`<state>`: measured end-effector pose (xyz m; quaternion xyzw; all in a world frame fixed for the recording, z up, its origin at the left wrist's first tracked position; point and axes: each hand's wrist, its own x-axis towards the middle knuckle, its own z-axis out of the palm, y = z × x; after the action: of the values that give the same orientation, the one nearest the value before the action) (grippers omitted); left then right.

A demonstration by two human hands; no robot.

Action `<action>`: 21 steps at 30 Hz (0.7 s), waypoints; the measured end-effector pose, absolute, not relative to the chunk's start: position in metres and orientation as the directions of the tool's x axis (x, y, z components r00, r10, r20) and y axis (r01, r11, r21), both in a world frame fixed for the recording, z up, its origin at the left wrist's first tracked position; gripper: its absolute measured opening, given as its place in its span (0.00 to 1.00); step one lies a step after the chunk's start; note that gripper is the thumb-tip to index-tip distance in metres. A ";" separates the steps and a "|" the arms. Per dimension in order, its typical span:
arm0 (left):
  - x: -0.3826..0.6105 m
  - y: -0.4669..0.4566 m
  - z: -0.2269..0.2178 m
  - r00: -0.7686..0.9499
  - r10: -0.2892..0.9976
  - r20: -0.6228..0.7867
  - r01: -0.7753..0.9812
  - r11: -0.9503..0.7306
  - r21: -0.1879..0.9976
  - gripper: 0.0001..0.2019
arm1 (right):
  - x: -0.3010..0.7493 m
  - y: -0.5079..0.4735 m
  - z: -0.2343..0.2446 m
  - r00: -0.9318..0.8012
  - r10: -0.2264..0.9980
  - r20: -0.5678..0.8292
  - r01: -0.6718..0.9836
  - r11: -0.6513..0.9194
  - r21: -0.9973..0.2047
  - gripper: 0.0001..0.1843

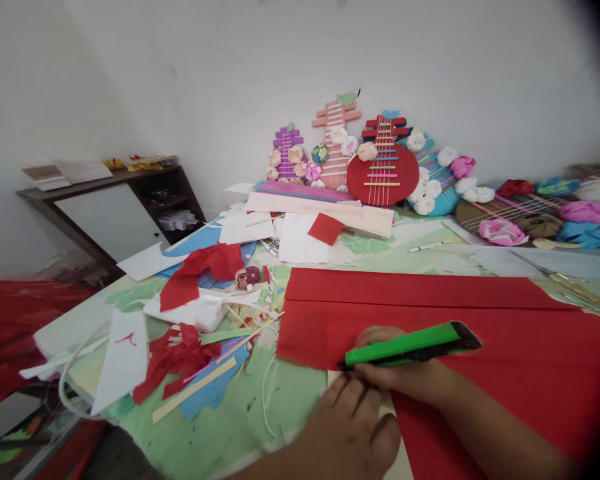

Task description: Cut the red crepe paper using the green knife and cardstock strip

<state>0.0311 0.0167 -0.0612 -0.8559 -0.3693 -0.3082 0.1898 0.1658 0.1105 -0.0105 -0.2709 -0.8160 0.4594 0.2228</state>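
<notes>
At the bottom centre of the frame, a cream strip [399, 463] is pressed by the left hand [353, 417], fingers bent over it; whether anything is pinched beneath cannot be told. Just above, a green tool [405, 343] is clasped firmly in the grip of the right hand [410, 381], its dark tip set close by the left fingertips! Across the right half, a broad red sheet [520, 380] is spread over the bench [240, 413], the strip met at its lower left edge.

Over at left of centre, the bench is littered: crumpled red scraps [177, 360], a torn blue piece [207, 393], a folded white paper [125, 360]. At the right edge, scissors [575, 283] are seen lying open-ended beyond the sheet. Farther up, a white marker [430, 246] and a small red square [326, 229] are spotted. Behind them, string-instrument shapes are lined up, a round red one [380, 177] among them, while a cabinet [115, 220] is glimpsed at upper left.
</notes>
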 end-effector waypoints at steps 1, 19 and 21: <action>0.031 0.016 -0.061 0.537 0.522 0.663 0.749 -0.657 -0.090 0.06 | 0.166 0.111 -0.010 -0.753 0.649 0.110 0.239 0.425 -0.873 0.07; 0.035 0.013 -0.063 0.485 0.543 0.685 0.803 -0.587 -0.103 0.08 | 0.164 0.112 -0.008 -0.776 0.625 0.086 0.271 0.452 -0.850 0.08; 0.035 0.013 -0.064 0.498 0.550 0.671 0.804 -0.583 -0.118 0.05 | 0.164 0.112 -0.010 -0.793 0.600 0.107 0.243 0.472 -0.847 0.08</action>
<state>0.0355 0.0130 -0.0645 -0.8387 -0.4033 -0.2973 0.2136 0.1635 0.1120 -0.0096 -0.2527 -0.8344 0.4473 0.1996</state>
